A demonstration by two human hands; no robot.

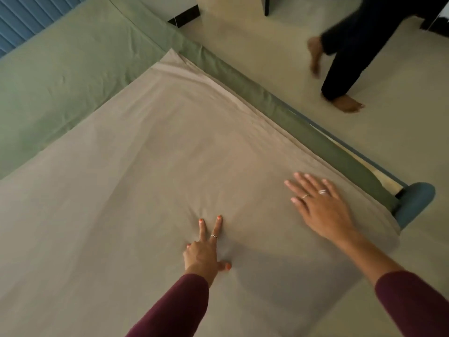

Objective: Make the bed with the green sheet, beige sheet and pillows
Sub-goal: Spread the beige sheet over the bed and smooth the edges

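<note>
Left hand (202, 251), maroon sleeve, was nearest, arm reaching up from the bottom edge of the head view. Palm down on the beige sheet (150, 171): two fingers straight and splayed in a V, pressing into the cloth, thumb out to the right, the other fingers folded under. It gripped nothing; small puckers radiated from the heel of the hand.

Right hand (320, 205) sat further out and to the right, forearm angled in from the lower right corner. Flat, palm down, fingers straight and slightly spread, resting on the beige sheet near its right edge. Released, nothing held. Rings on both hands.

Beige sheet covered most of the mattress, lying mostly flat, with long creases running toward its far corner.

Green sheet (73, 76) was under it, exposed as a band at the head end and down the right side of the mattress. Blue bed frame corner (415, 203) stuck out past the right hand; blue ribbed headboard (29, 18) top left.

Farthest: second person's legs (359, 49) in dark trousers, barefoot on the floor (401, 142), motion-blurred.
</note>
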